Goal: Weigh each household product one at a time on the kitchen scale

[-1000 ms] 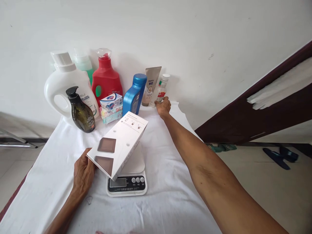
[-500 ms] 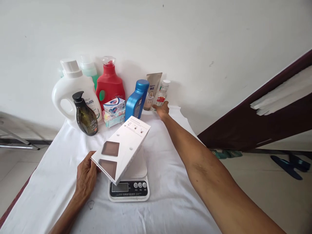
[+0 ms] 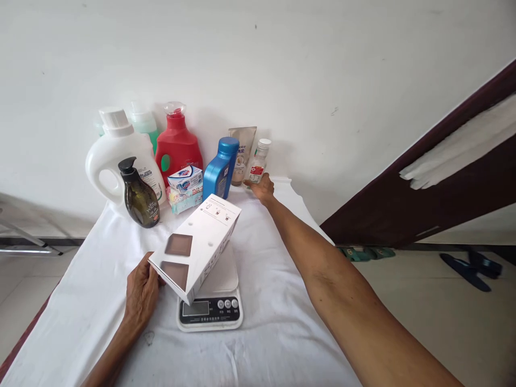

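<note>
The right hand pinches the low end of a near-upright, clear, white-capped bottle far across the white-draped surface, while the left hand, grip unclear, touches a white oblong carton.

- White detergent jug, upright behind a dark-green pump bottle
- Red detergent bottle, clear plastic over its top
- Soap box stacked on a pastel pack
- Blue capped bottle
- Beige Rejoice tube
- Navy slippers on the floor

One large carton, one scale
</note>
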Demonstrator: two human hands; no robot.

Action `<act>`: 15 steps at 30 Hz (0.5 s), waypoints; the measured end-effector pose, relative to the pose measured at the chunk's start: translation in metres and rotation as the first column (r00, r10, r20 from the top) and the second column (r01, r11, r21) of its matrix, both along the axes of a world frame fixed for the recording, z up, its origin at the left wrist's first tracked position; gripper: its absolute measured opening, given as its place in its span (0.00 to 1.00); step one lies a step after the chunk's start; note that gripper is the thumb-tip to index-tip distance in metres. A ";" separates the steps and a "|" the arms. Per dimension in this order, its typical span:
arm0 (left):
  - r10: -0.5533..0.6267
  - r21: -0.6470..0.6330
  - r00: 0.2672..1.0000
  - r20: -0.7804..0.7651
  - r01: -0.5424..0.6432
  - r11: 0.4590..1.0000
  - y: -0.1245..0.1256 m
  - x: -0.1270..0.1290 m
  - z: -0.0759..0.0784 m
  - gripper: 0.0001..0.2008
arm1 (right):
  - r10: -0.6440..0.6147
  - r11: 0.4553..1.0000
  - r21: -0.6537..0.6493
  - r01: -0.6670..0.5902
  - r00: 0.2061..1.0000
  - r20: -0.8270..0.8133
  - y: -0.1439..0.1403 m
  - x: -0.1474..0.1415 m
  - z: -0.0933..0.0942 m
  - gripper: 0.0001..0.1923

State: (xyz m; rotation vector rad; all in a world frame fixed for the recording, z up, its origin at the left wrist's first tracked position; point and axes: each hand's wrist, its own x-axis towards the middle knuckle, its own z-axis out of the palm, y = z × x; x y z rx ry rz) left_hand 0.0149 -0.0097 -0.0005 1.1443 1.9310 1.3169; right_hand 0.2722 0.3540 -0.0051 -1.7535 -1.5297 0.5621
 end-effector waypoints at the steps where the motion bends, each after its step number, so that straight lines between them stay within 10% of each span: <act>1: 0.008 -0.006 1.000 -0.007 -0.008 1.000 0.000 0.000 0.000 0.18 | -0.019 1.000 -0.025 0.019 1.000 0.004 -0.004 -0.002 0.002 0.30; 9: 0.035 0.027 0.999 -0.031 -0.034 0.999 0.000 -0.002 -0.010 0.24 | 0.034 0.996 -0.077 -0.036 0.999 -0.027 -0.053 -0.008 0.020 0.33; 15: -0.001 0.069 0.999 -0.041 0.004 0.998 -0.002 -0.006 -0.012 0.24 | 0.143 0.989 0.060 -0.138 0.986 -0.086 -0.160 0.005 0.021 0.28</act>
